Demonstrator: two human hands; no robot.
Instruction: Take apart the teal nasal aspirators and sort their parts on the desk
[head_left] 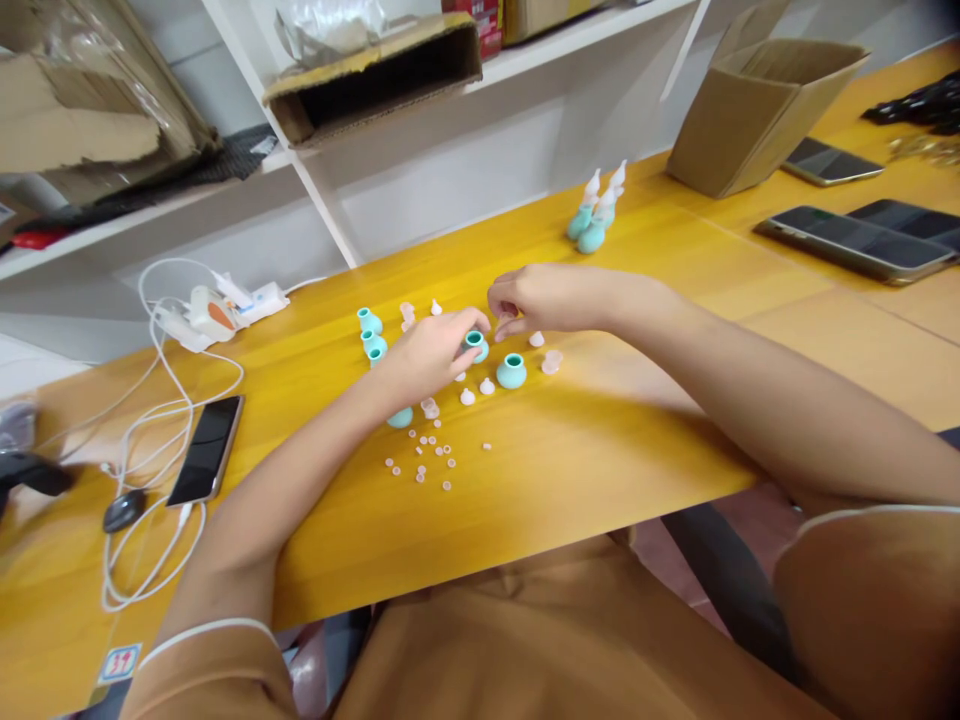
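- Your left hand (429, 352) grips a teal bulb (476, 345) on the table (600, 460); it stands upright, mouth up
- Your right hand (541, 297) hovers just above it, fingertips pinched; what they hold, you cannot tell
- Another bulb (511, 371) stands just beside, mouth up

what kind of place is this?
Probably a small assembly or packing workbench: loose teal bulbs and tiny rings under both hands, finished pieces set aside, cardboard boxes on the table and shelf.
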